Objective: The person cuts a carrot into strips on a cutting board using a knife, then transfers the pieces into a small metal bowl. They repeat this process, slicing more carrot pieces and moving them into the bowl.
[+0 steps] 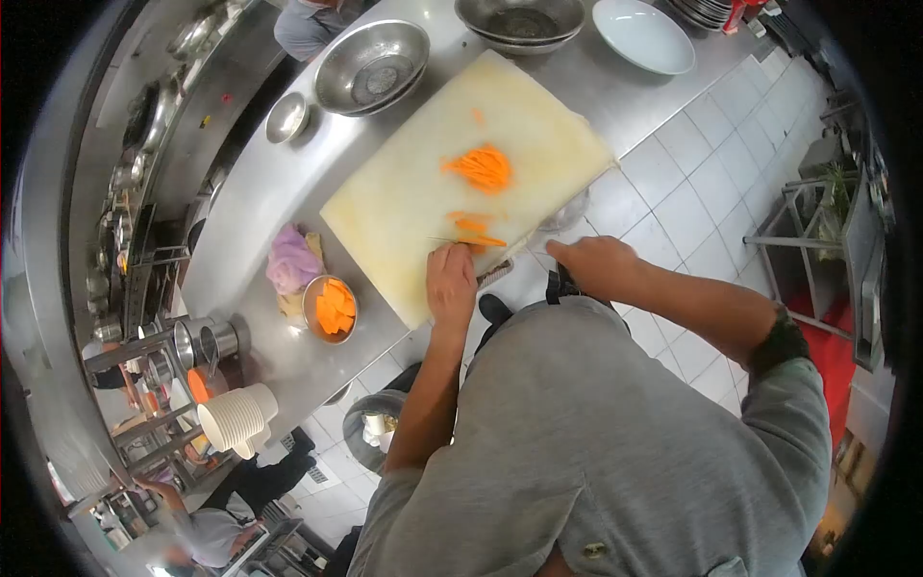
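Note:
My left hand rests on the near edge of a yellowed white cutting board, fingers bent and pressed together on carrot slices. A thin dark line by its fingertips looks like the blade of a knife seen edge-on. To the right, my right hand is closed in a fist just off the board, in line with that blade; the fist hides the handle. Beyond the fingers sits a pile of cut carrot strips. A metal bowl of carrot slices stands left of the board.
A purple cloth lies beside the carrot bowl. Along the back of the steel counter are a small bowl, large metal bowls and a white plate. Stacked white cups are at left. Other people stand nearby.

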A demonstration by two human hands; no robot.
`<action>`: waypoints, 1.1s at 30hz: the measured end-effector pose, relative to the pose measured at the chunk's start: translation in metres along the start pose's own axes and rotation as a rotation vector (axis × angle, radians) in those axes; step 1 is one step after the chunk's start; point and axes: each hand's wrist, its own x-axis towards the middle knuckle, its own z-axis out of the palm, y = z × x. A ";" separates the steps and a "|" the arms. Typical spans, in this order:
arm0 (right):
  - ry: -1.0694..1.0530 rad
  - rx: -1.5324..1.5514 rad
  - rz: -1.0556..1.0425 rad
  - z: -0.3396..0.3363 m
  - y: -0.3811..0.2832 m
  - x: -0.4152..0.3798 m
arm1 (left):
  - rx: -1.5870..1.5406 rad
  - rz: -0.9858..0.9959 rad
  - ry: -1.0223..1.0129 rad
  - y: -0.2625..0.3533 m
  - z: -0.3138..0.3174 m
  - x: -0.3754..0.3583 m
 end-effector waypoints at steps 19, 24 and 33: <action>-0.019 -0.033 -0.065 -0.015 -0.012 0.007 | -0.034 -0.001 -0.017 0.002 -0.002 -0.001; 0.122 -0.053 -0.127 0.024 0.003 0.036 | -0.018 0.022 0.008 0.005 -0.002 0.002; 0.072 0.047 -0.107 0.022 0.004 0.026 | 0.035 0.035 -0.006 0.004 -0.003 -0.002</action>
